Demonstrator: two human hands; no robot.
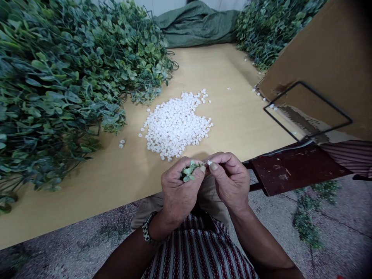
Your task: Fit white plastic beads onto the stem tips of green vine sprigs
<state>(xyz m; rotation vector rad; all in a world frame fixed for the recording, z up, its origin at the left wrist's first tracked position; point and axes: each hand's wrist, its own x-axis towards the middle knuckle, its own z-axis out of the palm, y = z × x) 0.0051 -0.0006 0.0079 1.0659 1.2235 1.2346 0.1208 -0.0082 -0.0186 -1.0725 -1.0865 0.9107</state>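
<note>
My left hand (181, 190) is closed around a small artificial leaf sprig (189, 170), its green leaves showing between thumb and fingers. The sprig's stem end points right, toward my other hand. Between the thumb and forefinger of my right hand (232, 182) is a small white plastic bead (209, 162), right at the stem's tip. Whether the stem has entered the bead I cannot tell. Both hands meet at the table's front edge, just below a heap of similar white beads (177, 124).
Artificial greenery (87, 58) is piled along the table's (226, 128) left side, with more foliage (273, 27) at the back right. Green cloth (200, 23) lies at the far edge. To the right are a cardboard sheet (325, 58), a black wire frame (328, 99) and a dark red stool (296, 168).
</note>
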